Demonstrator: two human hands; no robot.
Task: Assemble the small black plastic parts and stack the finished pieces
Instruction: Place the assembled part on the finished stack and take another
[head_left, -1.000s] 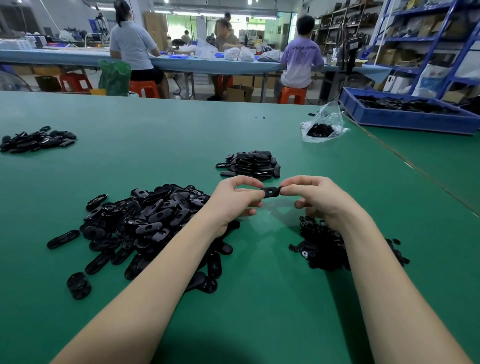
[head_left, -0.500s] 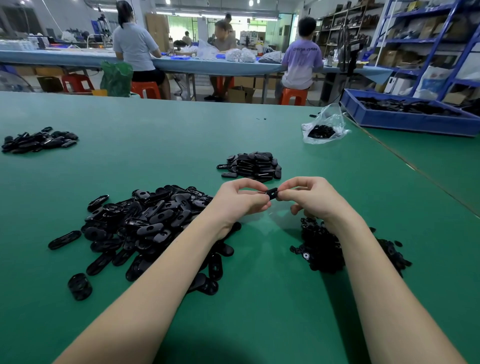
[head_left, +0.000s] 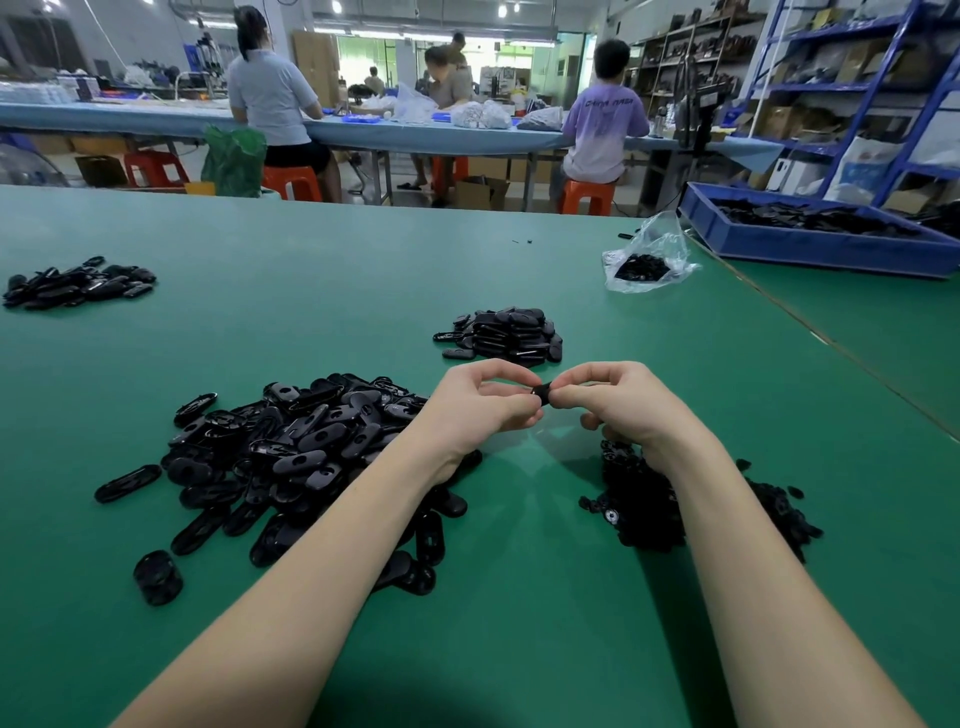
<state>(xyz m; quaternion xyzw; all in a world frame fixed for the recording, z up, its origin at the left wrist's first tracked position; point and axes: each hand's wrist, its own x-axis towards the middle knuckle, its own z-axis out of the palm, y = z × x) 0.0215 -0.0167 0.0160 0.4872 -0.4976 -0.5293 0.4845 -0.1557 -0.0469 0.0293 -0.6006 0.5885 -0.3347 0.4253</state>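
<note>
A green-covered table (head_left: 322, 270) is strewn with four piles of black plastic parts (head_left: 291, 447), a clear bag (head_left: 647, 254) and a blue tray (head_left: 810, 247).

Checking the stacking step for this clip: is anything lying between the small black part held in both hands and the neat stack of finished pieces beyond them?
Nothing visible. The small black plastic part, pinched between the left hand and right hand, has only bare green table before the stack of finished black oval pieces.

Two bare forearms and hands (head_left: 545, 410), no sleeves, rings or gloves
</note>
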